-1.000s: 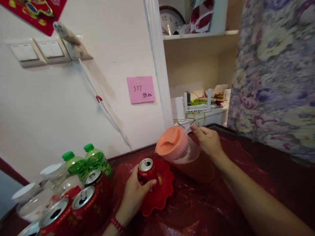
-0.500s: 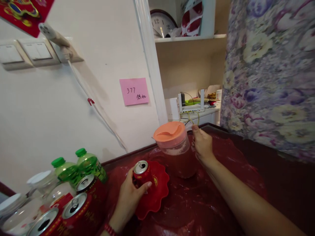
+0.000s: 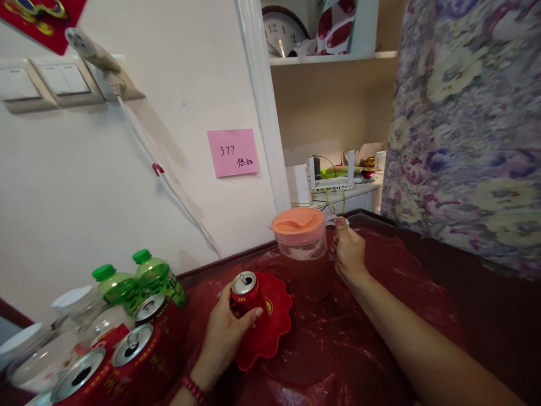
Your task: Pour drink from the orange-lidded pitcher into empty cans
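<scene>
My left hand (image 3: 228, 326) is wrapped round a red drink can (image 3: 246, 294), whose silver top is opened. The can stands upright over a red plate (image 3: 276, 330) with a scalloped rim. To the right, my right hand (image 3: 349, 251) grips the handle of a clear pitcher (image 3: 307, 273) with an orange lid. Brownish liquid with froth at its surface fills much of the pitcher, which looks nearly upright. Whether its base touches the table is hard to make out.
Several opened red cans (image 3: 133, 352) crowd the lower left, by green-capped bottles (image 3: 159, 279) and white-lidded clear jars (image 3: 34, 352). Red plastic film (image 3: 346, 344) covers the table. Behind stand a white wall with a pink note (image 3: 232, 153), a router (image 3: 333, 183) and a floral curtain (image 3: 460, 129).
The pitcher has gone from slightly tilted to nearly upright, with my right hand still on its handle. My left hand keeps hold of the can. The whole view has shifted a little.
</scene>
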{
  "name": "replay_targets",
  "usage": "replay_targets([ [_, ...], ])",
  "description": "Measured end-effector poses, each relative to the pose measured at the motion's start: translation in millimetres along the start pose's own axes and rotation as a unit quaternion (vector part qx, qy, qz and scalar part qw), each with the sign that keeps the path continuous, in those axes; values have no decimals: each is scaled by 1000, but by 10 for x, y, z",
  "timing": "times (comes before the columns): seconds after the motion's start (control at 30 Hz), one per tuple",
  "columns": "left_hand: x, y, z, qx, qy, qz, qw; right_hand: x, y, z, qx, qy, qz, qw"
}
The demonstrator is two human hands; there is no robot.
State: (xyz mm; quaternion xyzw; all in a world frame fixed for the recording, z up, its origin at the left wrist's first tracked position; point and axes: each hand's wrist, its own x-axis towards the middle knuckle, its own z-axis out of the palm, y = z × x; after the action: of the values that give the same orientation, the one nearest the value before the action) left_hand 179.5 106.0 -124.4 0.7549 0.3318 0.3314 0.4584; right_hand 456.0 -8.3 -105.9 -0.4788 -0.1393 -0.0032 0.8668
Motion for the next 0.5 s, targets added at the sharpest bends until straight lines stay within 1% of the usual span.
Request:
replay_targets([
  [0.27,-40,42,2,-6,-11,9,1000,38,43,-57,16,1,11,1000],
  [0.5,-34,11,-1,-24,11,14,1000,35,37,-63,27,1,9,1000],
])
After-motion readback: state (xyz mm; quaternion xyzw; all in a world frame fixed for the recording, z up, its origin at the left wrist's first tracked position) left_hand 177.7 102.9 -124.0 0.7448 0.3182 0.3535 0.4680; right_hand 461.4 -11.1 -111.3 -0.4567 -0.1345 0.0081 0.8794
